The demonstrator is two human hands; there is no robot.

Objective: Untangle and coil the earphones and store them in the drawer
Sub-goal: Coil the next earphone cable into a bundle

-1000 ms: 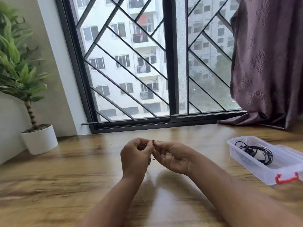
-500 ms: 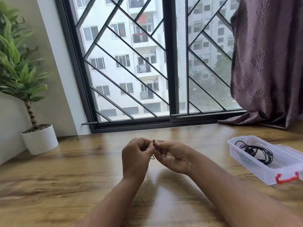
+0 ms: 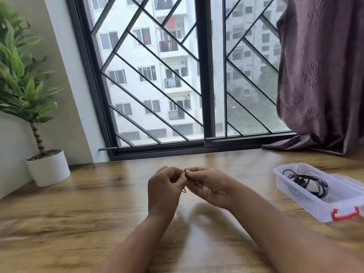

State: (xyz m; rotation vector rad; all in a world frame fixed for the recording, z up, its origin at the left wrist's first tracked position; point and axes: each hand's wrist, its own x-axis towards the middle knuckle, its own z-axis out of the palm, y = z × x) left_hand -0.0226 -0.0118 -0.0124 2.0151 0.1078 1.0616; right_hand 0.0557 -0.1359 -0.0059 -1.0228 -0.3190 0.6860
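A potted plant (image 3: 29,91) in a white pot (image 3: 48,168) stands at the far left of a wooden table (image 3: 88,203), against the wall beside a barred window (image 3: 177,75). At the middle of the table, a person's two bare hands meet above the wood, held just in front of the window sill. The left hand (image 3: 164,191) has its fingers curled in, thumb and fingertips pressed together on a thin dark earphone cable (image 3: 185,170). The right hand (image 3: 209,187) touches it fingertip to fingertip, pinching the same cable at the top, where a small loop shows between the two hands; another short bit of cable pokes out lower down between the palms. Most of the cable is hidden inside the hands. To the right, well apart from the hands, a clear plastic box (image 3: 295,196) with a red latch (image 3: 345,213) lies open on the table, holding a second dark earphone bundle (image 3: 309,182) loosely looped inside. A mauve curtain (image 3: 323,71) hangs at the far right, its hem resting on the table.
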